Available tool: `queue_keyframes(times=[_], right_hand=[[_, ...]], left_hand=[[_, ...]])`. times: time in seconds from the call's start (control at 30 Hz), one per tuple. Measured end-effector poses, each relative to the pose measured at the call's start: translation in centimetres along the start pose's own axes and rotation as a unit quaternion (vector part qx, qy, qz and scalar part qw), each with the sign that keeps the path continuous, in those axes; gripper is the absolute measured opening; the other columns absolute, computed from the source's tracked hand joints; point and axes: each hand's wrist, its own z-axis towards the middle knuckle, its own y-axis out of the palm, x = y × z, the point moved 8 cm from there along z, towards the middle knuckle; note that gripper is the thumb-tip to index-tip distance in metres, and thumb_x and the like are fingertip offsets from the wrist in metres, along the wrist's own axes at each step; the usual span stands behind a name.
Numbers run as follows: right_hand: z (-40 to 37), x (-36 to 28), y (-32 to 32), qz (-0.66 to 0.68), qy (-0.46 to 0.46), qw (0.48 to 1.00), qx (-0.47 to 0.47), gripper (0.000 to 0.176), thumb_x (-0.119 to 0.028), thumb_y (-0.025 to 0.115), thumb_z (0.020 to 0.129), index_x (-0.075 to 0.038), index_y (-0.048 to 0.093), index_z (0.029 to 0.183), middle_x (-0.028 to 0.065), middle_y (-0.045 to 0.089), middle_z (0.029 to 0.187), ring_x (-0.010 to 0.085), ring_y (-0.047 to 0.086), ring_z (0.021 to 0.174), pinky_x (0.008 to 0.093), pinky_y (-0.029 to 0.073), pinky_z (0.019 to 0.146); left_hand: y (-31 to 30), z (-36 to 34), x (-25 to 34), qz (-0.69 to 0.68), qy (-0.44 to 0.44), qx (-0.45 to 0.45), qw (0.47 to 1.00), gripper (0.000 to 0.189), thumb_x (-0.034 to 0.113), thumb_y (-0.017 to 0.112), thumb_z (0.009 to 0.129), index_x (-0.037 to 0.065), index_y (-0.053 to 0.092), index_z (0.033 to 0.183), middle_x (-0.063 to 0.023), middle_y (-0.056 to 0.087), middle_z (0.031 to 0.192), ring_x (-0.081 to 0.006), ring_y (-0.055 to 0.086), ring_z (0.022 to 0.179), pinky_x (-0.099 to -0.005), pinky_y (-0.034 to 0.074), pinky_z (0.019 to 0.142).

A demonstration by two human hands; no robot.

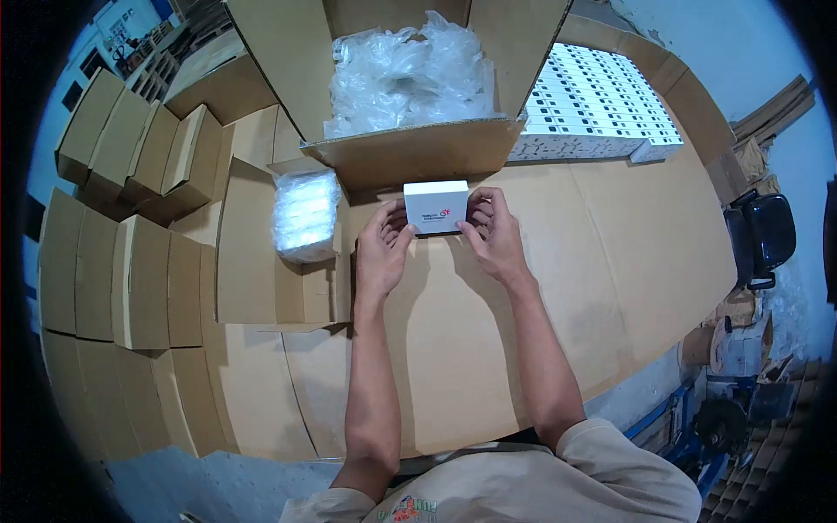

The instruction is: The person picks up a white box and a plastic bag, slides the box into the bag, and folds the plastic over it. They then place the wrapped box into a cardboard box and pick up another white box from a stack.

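Note:
Between my two hands is a small white box (435,209) with dark print and a red mark on its face. The fingers of my left hand (385,248) close on its left side, and those of my right hand (495,237) on its right side. Just left of my left hand stands an open cardboard box (247,261), with clear-wrapped packs (306,216) inside. Beyond the white box is a larger open carton (410,152) filled with clear plastic bags (410,78).
Rows of closed cardboard boxes (139,279) line the left side. Many white boxes (593,100) stand packed together at the back right. Cardboard (593,253) covers the table. A black chair (767,235) is beyond its right edge.

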Motion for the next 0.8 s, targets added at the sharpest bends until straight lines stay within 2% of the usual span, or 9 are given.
queue_keyframes(times=[0.03, 0.23, 0.33, 0.43, 0.63, 0.73, 0.8], right_hand=[[0.01, -0.01, 0.00, -0.010, -0.006, 1.000, 0.001, 0.043, 0.010, 0.068, 0.089, 0.000, 0.046, 0.124, 0.0187, 0.069, 0.114, 0.0270, 0.073, 0.106, 0.0373, 0.059, 0.089], [0.03, -0.05, 0.22, -0.025, -0.016, 1.000, -0.006, 0.044, 0.009, 0.069, 0.089, -0.002, 0.047, 0.125, 0.0220, 0.071, 0.114, 0.0308, 0.072, 0.109, 0.0398, 0.059, 0.092], [0.06, 0.25, 0.26, -0.045, -0.022, 0.999, -0.008, 0.045, 0.009, 0.068, 0.090, -0.002, 0.046, 0.128, 0.0188, 0.072, 0.111, 0.0218, 0.072, 0.104, 0.0349, 0.057, 0.092], [-0.01, 0.21, 0.33, -0.026, -0.010, 0.999, -0.018, 0.044, 0.008, 0.069, 0.089, -0.003, 0.047, 0.126, 0.0230, 0.071, 0.115, 0.0318, 0.071, 0.112, 0.0407, 0.058, 0.096], [0.00, -0.01, 0.23, -0.035, -0.001, 0.999, -0.022, 0.044, 0.007, 0.069, 0.090, -0.003, 0.047, 0.127, 0.0229, 0.070, 0.117, 0.0324, 0.070, 0.114, 0.0404, 0.057, 0.098], [0.01, 0.06, 0.22, -0.047, -0.018, 0.999, -0.018, 0.045, 0.008, 0.070, 0.090, -0.002, 0.047, 0.128, 0.0208, 0.073, 0.112, 0.0250, 0.072, 0.108, 0.0365, 0.057, 0.093], [0.00, 0.02, 0.18, -0.045, -0.013, 0.999, -0.020, 0.045, 0.008, 0.070, 0.090, -0.002, 0.047, 0.128, 0.0208, 0.073, 0.113, 0.0249, 0.072, 0.108, 0.0366, 0.057, 0.094]], left_hand=[[-0.07, 0.00, 0.03, 0.009, 0.004, 0.004, 1.000, 0.045, -0.005, 0.063, 0.096, -0.003, 0.052, 0.139, -0.0154, 0.064, 0.128, -0.0214, 0.063, 0.119, -0.0338, 0.051, 0.106], [-0.32, -0.16, 0.52, 0.062, 0.026, 0.007, 0.998, 0.040, -0.010, 0.061, 0.094, -0.004, 0.054, 0.133, -0.0139, 0.066, 0.125, -0.0207, 0.064, 0.118, -0.0338, 0.050, 0.106], [-0.35, -0.05, 0.38, 0.063, 0.033, 0.004, 0.997, 0.038, -0.011, 0.060, 0.094, -0.004, 0.055, 0.131, -0.0134, 0.066, 0.124, -0.0201, 0.065, 0.117, -0.0332, 0.050, 0.105], [-0.36, -0.06, 0.37, 0.070, 0.028, -0.002, 0.997, 0.038, -0.011, 0.060, 0.094, -0.003, 0.055, 0.131, -0.0127, 0.066, 0.123, -0.0193, 0.065, 0.116, -0.0327, 0.051, 0.103], [-0.30, 0.02, 0.14, 0.060, 0.023, -0.008, 0.998, 0.037, -0.011, 0.061, 0.093, -0.002, 0.055, 0.128, -0.0111, 0.066, 0.120, -0.0183, 0.064, 0.115, -0.0321, 0.050, 0.103], [-0.30, -0.06, 0.23, 0.063, 0.024, -0.010, 0.998, 0.037, -0.011, 0.061, 0.093, -0.002, 0.055, 0.128, -0.0107, 0.066, 0.119, -0.0179, 0.064, 0.115, -0.0320, 0.050, 0.103], [-0.35, -0.07, 0.34, 0.069, 0.026, -0.009, 0.997, 0.037, -0.011, 0.061, 0.093, -0.002, 0.055, 0.128, -0.0105, 0.066, 0.119, -0.0178, 0.064, 0.115, -0.0319, 0.050, 0.102]])
